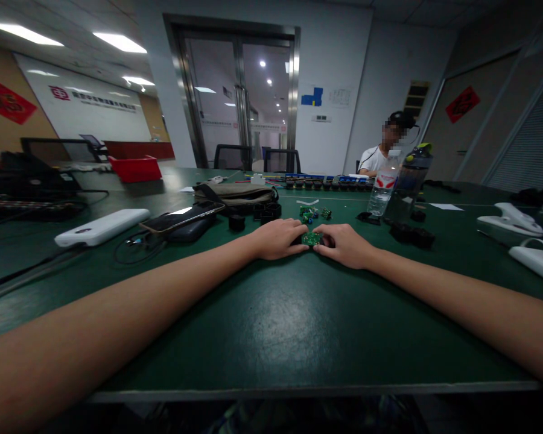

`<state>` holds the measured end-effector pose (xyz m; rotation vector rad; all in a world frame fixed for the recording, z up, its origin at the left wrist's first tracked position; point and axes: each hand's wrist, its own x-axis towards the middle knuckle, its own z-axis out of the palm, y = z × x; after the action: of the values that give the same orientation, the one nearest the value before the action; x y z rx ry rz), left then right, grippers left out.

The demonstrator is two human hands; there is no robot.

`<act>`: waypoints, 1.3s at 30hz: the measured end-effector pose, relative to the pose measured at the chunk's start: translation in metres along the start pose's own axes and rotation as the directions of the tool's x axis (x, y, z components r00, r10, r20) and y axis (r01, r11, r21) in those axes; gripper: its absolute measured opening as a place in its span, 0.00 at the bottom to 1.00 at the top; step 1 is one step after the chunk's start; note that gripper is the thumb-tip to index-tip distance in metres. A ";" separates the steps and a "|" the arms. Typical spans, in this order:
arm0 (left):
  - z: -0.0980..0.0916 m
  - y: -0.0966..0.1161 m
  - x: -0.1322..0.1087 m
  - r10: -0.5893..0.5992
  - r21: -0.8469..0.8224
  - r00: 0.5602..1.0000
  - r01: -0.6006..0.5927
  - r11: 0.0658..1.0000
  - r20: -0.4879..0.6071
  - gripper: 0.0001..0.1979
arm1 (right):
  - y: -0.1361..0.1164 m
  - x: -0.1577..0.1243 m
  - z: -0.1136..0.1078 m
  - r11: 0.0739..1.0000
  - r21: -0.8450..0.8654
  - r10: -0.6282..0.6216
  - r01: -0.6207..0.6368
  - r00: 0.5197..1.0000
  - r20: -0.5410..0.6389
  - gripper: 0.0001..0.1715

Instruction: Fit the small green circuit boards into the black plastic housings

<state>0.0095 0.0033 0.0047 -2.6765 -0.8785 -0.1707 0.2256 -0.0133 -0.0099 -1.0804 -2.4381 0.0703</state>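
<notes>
Between my two hands, low over the green tabletop, is a small green circuit board (312, 239). My left hand (280, 237) has its thumb and fingers closed at the board's left edge. From the other side, my right hand (344, 244) pinches the right edge with thumb and forefinger. Something dark shows under the fingers beside the board, too small to make out. Just beyond the hands lie several more green circuit boards (308, 213), with one board (326, 213) a little apart to the right. Several black block-shaped parts (266, 211) sit past my left hand.
On the left are a white power bank (102, 228), a phone (183, 217) and cables. Behind lies a grey-brown pouch (238, 194). A water bottle (381, 196), a dark bottle (407, 187) and black parts (411, 235) stand right. Across the table sits a person (373, 158).
</notes>
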 end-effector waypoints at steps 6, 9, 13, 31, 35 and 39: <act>0.002 -0.001 0.000 0.006 0.007 1.000 -0.006 1.000 -0.006 0.18 | 0.001 0.000 0.001 1.000 -0.002 -0.014 0.014 1.000 -0.010 0.13; 0.002 -0.001 0.000 0.001 0.011 1.000 -0.001 1.000 -0.004 0.19 | 0.002 0.000 0.001 1.000 -0.008 -0.007 0.007 1.000 -0.006 0.14; 0.000 0.000 -0.001 -0.006 0.016 1.000 0.006 1.000 0.005 0.19 | 0.002 0.000 0.001 1.000 -0.012 -0.004 0.004 1.000 -0.009 0.15; -0.001 0.001 -0.001 -0.008 0.001 1.000 0.008 1.000 -0.005 0.19 | 0.001 0.000 0.000 1.000 -0.002 -0.008 0.008 1.000 -0.004 0.15; -0.001 0.001 -0.001 -0.009 0.009 1.000 0.009 1.000 -0.001 0.19 | 0.001 0.000 0.001 1.000 0.003 -0.008 0.008 1.000 -0.014 0.15; -0.002 0.002 -0.001 -0.015 0.006 1.000 0.015 1.000 0.005 0.18 | 0.001 0.000 0.001 1.000 0.009 -0.010 0.010 1.000 -0.015 0.14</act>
<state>0.0098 0.0006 0.0057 -2.6669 -0.8994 -0.1640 0.2261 -0.0122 -0.0115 -1.0609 -2.4273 0.0702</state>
